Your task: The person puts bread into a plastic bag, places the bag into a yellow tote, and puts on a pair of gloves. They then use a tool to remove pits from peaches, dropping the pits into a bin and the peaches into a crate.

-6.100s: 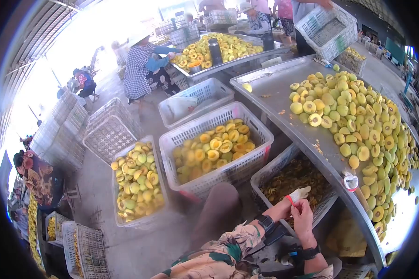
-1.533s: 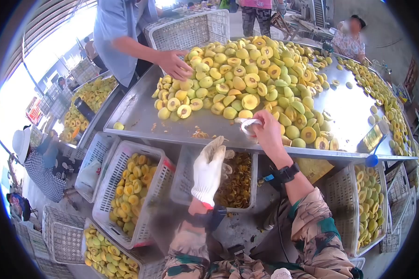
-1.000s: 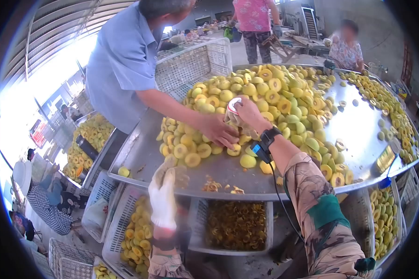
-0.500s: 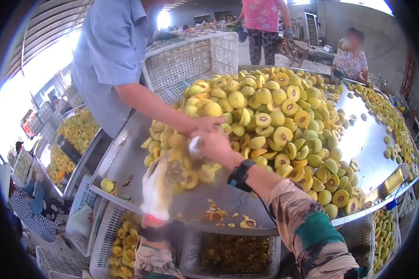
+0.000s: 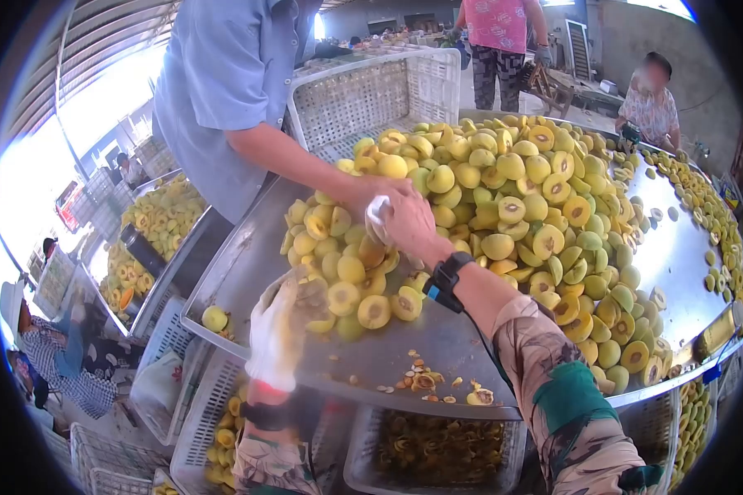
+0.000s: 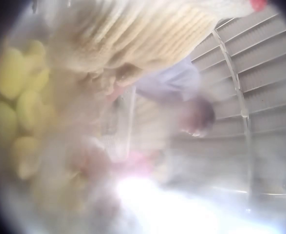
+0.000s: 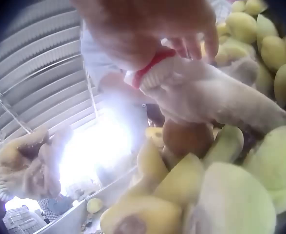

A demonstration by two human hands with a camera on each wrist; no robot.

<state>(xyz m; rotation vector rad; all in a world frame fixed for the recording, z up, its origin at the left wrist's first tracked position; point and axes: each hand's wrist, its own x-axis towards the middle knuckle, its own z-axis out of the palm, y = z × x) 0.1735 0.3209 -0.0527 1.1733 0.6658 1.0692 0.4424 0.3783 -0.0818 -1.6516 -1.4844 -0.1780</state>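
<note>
My bare right hand [image 5: 411, 221] grips a limp white work glove [image 7: 206, 90] by its red-edged cuff, over a heap of halved yellow-green stone fruit [image 5: 512, 206]. Another person's bare hand [image 5: 370, 191] reaches in from the left and overlaps my knuckles in the head view. My left hand [image 5: 274, 330] wears a knitted glove, soiled at the fingers. It hovers by the heap's near left edge with fingers loosely bent and nothing visible in them, as the right wrist view shows. Blur covers much of the left wrist view.
The heap lies on a steel table [image 5: 363, 355] with scattered pits and scraps near its front edge. A white plastic crate [image 5: 351, 99] rests on the far side beside a person in a blue shirt [image 5: 223, 74]. Below stands a crate of scraps [image 5: 516, 458].
My right hand picked up the white glove from the table and carried it left over the fruit, meeting the other person's hand. My gloved left hand rose from below to the heap's edge.
</note>
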